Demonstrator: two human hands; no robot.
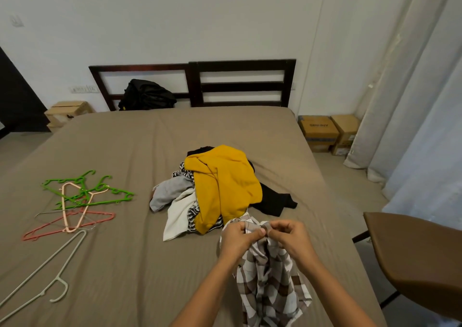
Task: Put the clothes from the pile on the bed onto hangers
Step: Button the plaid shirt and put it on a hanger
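Clothes pile (220, 189): middle of the bed (125, 264), yellow top uppermost
Checked shirt (267, 276): lifted just in front of the pile, hanging down
Left hand (238, 236): pinching the shirt's top edge
Right hand (287, 234): pinching the same edge
Hangers (77, 201): loose heap on the bed's left side

the pile of clothes (220, 189) sits in the middle of the bed (125, 264). to its left, well apart, a cluster of hangers (80, 201) lies crossed over one another, with a single hanger (50, 271) just before them, nearer the camera. behind the pile, a bag (147, 95) rests against the headboard (240, 86). in front of the pile, the left hand (237, 239) and right hand (292, 236), close together, hold a shirt (270, 276) over the bed's near part. boxes (322, 132) stand on the floor right of the bed, with a chair (420, 256) nearer on that side.
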